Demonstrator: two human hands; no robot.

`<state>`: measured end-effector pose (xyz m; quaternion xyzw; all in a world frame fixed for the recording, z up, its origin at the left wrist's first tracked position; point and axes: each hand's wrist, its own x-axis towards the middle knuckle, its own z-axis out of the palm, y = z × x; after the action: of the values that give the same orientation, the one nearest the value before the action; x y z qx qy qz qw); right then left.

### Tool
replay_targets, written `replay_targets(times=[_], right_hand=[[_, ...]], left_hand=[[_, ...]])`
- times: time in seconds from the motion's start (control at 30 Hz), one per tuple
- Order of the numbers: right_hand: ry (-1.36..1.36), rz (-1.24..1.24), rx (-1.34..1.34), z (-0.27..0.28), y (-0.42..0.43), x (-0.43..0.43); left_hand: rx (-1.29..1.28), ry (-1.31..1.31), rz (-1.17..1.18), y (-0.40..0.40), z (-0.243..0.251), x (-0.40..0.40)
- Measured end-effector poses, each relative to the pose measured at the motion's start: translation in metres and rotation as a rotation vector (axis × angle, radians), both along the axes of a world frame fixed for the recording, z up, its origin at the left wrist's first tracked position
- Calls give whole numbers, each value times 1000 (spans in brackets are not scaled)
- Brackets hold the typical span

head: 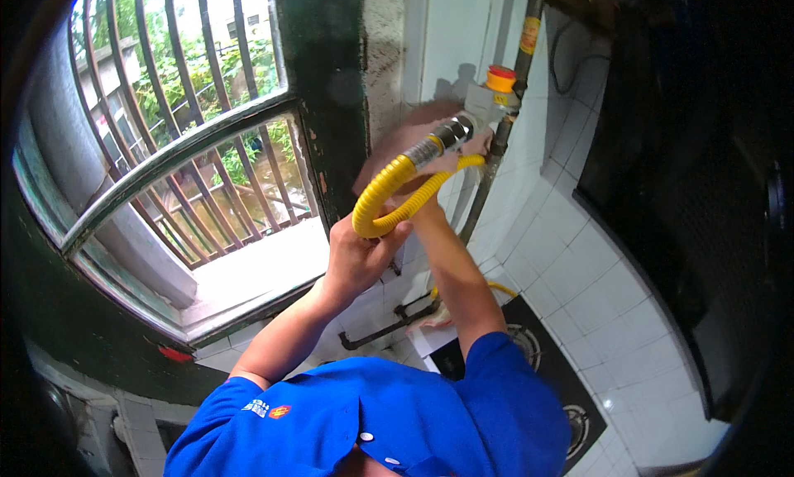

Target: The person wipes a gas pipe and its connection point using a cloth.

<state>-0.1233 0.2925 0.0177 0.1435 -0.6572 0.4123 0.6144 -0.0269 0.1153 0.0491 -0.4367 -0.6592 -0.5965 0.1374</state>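
Note:
A yellow corrugated gas hose (pixel 367 211) loops down and back up in front of me. Its upper end has a metal fitting (pixel 451 131) joined to a valve body with a red and orange knob (pixel 500 79). My left hand (pixel 360 251) is closed at the bottom of the loop, thumb against the hose, its other fingers mostly hidden. Behind the hose is my right hand (pixel 428 195), largely covered, so its grip is unclear. A blurred pinkish-brown shape (pixel 397 145) shows behind the fitting; I cannot tell what it is.
A dark vertical pipe (pixel 484 189) runs beside the valve. To the left is a window (pixel 186 148) with metal bars. Below right lies a black gas hob (pixel 561 359) against white tiles (pixel 577 272). A large dark panel (pixel 682 198) overhangs at right. Another dark pipe (pixel 384 329) crosses low down.

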Motion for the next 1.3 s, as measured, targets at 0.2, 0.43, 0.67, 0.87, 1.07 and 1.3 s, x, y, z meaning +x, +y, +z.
replay_targets(times=[0.2,0.43,0.67,0.87,1.07,1.3], right_hand=[[-168,-402,502,15,53,-9],[-173,-212,310,-12,35,-3],[-228,-372,477,10,60,-16],[-267,-255,472,-20,48,1],[-271,-464,458,-68,45,3],[-377,-152,370,-90,8,39]], left_hand=[[-30,4,-20,-2,2,-1],[-22,96,-8,2,-3,-11],[-9,98,4,5,-1,-13],[41,114,20,5,-1,-16],[25,39,-15,3,-4,-20],[102,-68,-51,7,-14,-24]])
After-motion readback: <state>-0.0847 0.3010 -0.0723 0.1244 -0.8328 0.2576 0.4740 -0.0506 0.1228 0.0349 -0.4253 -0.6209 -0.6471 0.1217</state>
